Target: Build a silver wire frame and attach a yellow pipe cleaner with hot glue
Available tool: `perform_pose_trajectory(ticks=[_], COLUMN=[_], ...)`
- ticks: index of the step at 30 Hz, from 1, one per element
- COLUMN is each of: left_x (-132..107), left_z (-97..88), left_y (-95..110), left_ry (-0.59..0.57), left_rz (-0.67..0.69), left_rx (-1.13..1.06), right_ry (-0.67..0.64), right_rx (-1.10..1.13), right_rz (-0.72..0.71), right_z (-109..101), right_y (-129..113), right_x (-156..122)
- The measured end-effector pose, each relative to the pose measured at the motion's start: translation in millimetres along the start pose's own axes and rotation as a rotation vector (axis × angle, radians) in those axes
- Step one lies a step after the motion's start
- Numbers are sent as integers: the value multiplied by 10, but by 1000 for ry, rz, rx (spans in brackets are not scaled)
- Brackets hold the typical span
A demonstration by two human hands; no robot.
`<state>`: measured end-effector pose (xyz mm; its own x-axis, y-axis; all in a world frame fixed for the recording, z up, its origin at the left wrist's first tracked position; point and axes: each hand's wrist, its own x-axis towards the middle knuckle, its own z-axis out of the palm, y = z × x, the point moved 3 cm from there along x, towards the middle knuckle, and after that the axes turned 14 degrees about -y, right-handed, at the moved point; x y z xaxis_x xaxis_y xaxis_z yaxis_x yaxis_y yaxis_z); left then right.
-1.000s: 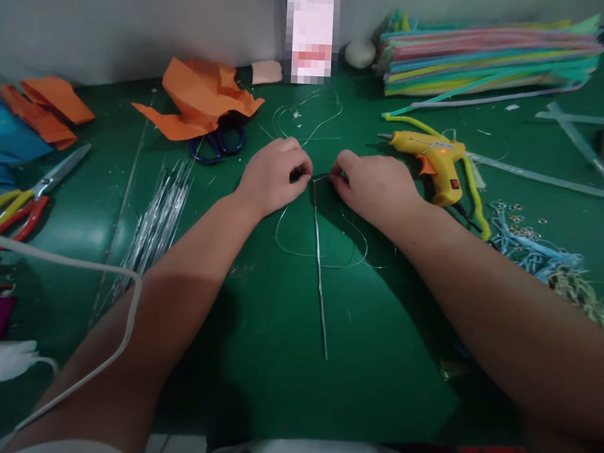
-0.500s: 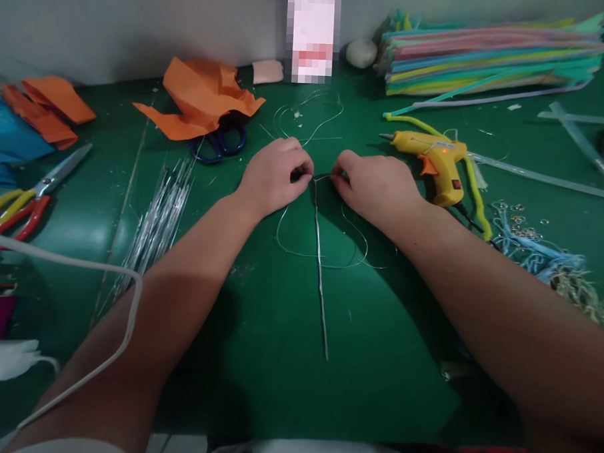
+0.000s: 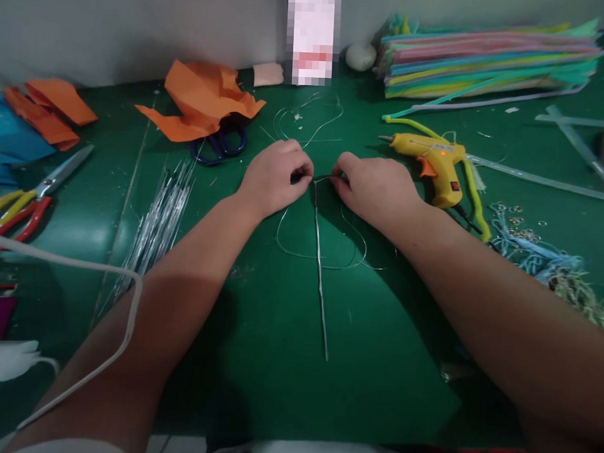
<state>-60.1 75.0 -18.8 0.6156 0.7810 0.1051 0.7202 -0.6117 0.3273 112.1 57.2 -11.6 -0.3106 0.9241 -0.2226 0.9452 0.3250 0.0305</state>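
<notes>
Ending between left hand (image 3: 275, 175) and right hand (image 3: 378, 186), silvery wire (image 3: 319, 254), right fingertips pinching thin strand (image 3: 323, 179), left fingertips together, hold unclear.

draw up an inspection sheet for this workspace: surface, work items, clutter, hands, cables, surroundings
Surface: green tabletop, small scraps scattered on it.
Work items: twisted silver wire lying between the forearms; thin thread loops around it.
Clutter: silver wire bundle, red-and-yellow-handled scissors, orange sheet, multicoloured stem bundle, hot glue gun with its light lit.
Hands: right hand pinches a fine strand at the wire's top; left hand closed beside it, hold unclear.
Cables: white cable passing before the left forearm; black cord by the glue gun.
Surroundings: grey wall behind.
</notes>
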Motion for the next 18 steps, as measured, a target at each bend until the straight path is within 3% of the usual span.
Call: perform_pose_trajectory(ticks=[18], left_x=[-2], left_z=[-9], left_y=[8], left_ry=[-8], left_rz=[-11], left_rx=[-16], right_ry=[-11], right_rx=[17], right_rz=[-17], right_z=[-41], right_y=[-11], right_x=[-35])
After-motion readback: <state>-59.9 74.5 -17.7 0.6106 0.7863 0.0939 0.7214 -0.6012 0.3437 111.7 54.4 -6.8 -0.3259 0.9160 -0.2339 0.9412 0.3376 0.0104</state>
